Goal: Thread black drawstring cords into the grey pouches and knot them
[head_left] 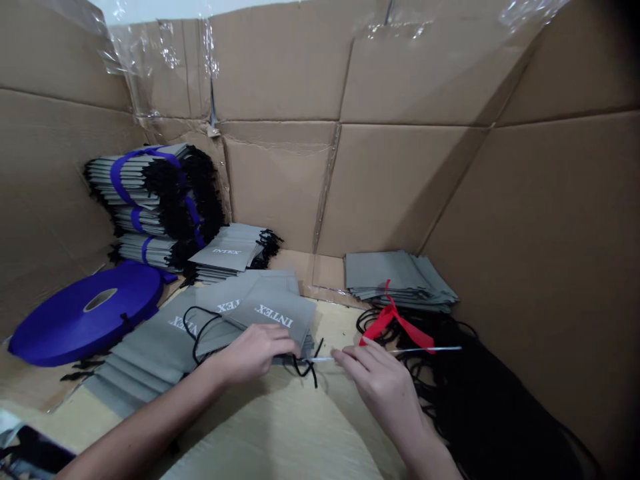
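1. The left grip point(267, 350) is reached in from the lower left, its forearm slanted across the worktop point(280, 433); the back of the hand is turned up and the fingers are curled down.
2. By the left grip, the near edge of a grey pouch point(296, 305) lettered INTEX is pinched; the thumb is hidden under the hand.
3. The right grip point(380, 380) is brought in from the lower right, with the wrist low, the back of the hand turned up and the fingers pointed toward the left grip.
4. A thin metal rod point(445, 349) is grasped by the right grip; it is held nearly level, one end jutting out past the knuckles, the other directed at the pouch.
5. Between the two grips, a black cord point(316, 379) is crossed by the rod; whether it is hooked cannot be told.
6. Left of the left grip, more grey pouches point(145, 347) are spread in an overlapping row, with a blue roll point(55, 320) laid beyond them.
7. Just beyond the right grip, a red ribbon point(377, 325) is knotted around black cords point(480, 400), which are heaped to its right.
8. Farther beyond the right grip, a pouch stack point(383, 270) is placed near the cardboard wall point(400, 180).
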`<state>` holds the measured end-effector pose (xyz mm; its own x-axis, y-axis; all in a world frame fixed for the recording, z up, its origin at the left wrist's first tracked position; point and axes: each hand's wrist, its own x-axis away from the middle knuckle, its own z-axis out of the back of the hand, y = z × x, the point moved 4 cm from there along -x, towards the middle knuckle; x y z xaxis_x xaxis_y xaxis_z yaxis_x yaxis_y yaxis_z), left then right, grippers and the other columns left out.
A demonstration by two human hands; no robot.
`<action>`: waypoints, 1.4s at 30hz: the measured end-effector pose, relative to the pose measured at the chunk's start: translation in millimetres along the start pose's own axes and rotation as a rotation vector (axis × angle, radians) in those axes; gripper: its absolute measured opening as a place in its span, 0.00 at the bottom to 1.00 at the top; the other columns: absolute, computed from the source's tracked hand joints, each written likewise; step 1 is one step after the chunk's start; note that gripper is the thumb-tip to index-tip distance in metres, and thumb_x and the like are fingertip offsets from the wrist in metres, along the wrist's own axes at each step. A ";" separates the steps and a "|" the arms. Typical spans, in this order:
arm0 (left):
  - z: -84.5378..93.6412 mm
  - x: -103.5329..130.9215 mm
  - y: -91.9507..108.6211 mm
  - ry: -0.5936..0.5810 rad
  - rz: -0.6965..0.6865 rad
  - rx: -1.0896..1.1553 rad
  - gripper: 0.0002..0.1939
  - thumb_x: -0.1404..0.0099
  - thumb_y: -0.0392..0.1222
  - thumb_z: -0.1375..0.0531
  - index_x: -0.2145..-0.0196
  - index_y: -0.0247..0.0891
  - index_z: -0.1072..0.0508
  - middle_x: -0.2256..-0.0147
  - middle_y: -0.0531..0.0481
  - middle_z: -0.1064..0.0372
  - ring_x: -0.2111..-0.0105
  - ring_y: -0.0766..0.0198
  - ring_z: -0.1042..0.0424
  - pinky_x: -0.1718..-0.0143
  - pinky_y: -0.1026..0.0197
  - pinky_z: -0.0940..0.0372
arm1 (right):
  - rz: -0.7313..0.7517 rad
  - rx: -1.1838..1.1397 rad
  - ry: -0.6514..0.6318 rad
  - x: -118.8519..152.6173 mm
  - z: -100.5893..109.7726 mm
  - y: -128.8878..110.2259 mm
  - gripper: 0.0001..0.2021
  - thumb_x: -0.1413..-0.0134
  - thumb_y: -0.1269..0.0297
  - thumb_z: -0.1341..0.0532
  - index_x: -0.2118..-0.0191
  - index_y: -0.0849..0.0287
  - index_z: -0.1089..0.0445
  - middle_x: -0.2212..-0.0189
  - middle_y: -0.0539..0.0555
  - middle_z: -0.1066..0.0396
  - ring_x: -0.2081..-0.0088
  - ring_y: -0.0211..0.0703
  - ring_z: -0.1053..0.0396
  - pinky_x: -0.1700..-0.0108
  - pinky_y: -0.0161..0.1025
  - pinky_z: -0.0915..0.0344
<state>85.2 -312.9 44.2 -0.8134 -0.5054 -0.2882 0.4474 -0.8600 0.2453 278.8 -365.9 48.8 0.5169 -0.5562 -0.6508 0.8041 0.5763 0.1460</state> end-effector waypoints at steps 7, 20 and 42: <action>10.0 0.3 2.5 -0.007 0.028 0.171 0.22 0.39 0.23 0.55 0.60 0.43 0.29 0.64 0.54 0.29 0.62 0.67 0.32 0.59 0.66 0.41 | -0.012 -0.067 -0.009 0.0 -8.3 -6.0 0.11 0.41 0.73 0.48 0.63 0.57 0.28 0.71 0.51 0.27 0.70 0.38 0.31 0.55 0.40 0.39; 11.5 1.3 -4.1 0.026 0.100 0.181 0.05 0.35 0.39 0.46 0.66 0.38 0.30 0.69 0.51 0.31 0.67 0.66 0.33 0.65 0.66 0.41 | -0.027 -0.154 -0.066 0.9 -12.6 -10.5 0.12 0.39 0.70 0.49 0.64 0.60 0.28 0.72 0.54 0.27 0.70 0.38 0.30 0.67 0.33 0.38; 14.1 2.3 -2.2 -0.027 0.026 0.184 0.05 0.37 0.38 0.45 0.64 0.38 0.29 0.68 0.50 0.30 0.61 0.62 0.36 0.59 0.64 0.42 | -0.044 -0.221 0.025 6.6 -16.8 -17.5 0.12 0.39 0.72 0.49 0.63 0.60 0.28 0.74 0.52 0.28 0.73 0.35 0.31 0.71 0.31 0.39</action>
<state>77.1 -311.2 56.1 -0.8134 -0.5227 -0.2553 0.3944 -0.8181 0.4186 263.2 -369.6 29.4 0.4732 -0.5701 -0.6716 0.7403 0.6706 -0.0477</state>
